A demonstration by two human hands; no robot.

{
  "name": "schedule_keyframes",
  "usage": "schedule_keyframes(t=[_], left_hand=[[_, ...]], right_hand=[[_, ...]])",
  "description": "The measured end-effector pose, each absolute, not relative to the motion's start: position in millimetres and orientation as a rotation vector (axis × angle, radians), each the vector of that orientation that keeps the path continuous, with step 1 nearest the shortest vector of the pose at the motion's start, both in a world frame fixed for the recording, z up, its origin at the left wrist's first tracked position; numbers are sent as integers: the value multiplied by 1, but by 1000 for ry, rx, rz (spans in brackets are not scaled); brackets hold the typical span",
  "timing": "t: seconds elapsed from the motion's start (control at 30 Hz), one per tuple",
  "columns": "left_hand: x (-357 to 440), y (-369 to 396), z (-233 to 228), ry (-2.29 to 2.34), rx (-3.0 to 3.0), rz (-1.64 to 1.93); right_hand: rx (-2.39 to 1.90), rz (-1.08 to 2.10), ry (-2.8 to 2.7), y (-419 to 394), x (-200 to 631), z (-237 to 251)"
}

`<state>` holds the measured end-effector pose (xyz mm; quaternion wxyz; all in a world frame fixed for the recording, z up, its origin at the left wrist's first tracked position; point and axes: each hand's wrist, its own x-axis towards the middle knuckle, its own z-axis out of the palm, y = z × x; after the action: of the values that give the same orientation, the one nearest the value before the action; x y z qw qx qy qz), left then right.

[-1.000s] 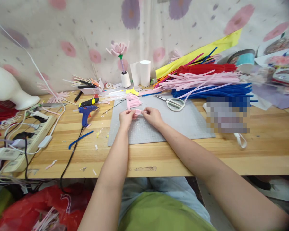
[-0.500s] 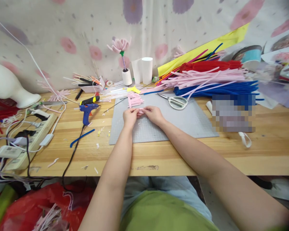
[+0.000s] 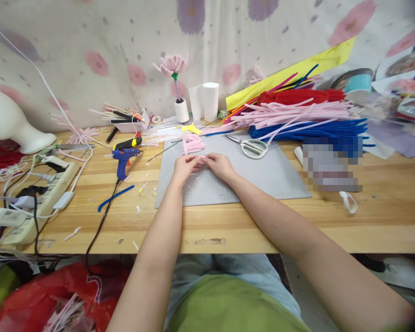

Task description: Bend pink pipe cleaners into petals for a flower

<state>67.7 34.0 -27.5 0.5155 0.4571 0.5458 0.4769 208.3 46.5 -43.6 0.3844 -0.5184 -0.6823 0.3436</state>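
Over the grey cutting mat (image 3: 263, 180), my left hand (image 3: 186, 168) and my right hand (image 3: 221, 166) meet with fingertips pinched. Between them is a short piece of pink pipe cleaner (image 3: 202, 160), mostly covered by the fingers. Just beyond the hands lies a small pile of cut pink pipe cleaner pieces (image 3: 193, 144). Scissors with pale handles (image 3: 254, 148) rest on the mat to the right, blades pointing left. A pink pipe cleaner flower (image 3: 173, 65) stands in a white holder (image 3: 181, 111) at the back.
Left of the mat are a blue glue gun (image 3: 123, 161), a blue pipe cleaner (image 3: 115, 198) and a power strip (image 3: 51, 198) with tangled cables. Bundles of pink pipe cleaners (image 3: 297, 114) and blue ones (image 3: 311, 129) lie at the back right. A red bag (image 3: 31, 295) sits below the table edge.
Both hands stay together over the mat; the fingers have shifted slightly, and less of the pink piece shows between them. The whole view has moved a little.
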Motion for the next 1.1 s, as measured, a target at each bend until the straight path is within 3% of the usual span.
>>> schedule_keyframes(t=[0.3,0.7,1.1], left_hand=[[68,37,-30,1404,1017,1264],[59,33,-15,1339,962,1139],[58,35,-29,1518,1301,1132]], right_hand=[[-1375,879,-1711,46,206,-42],[-1346,1027,-1638,44,206,-38],[-1288,871,-1732,46,211,-45]])
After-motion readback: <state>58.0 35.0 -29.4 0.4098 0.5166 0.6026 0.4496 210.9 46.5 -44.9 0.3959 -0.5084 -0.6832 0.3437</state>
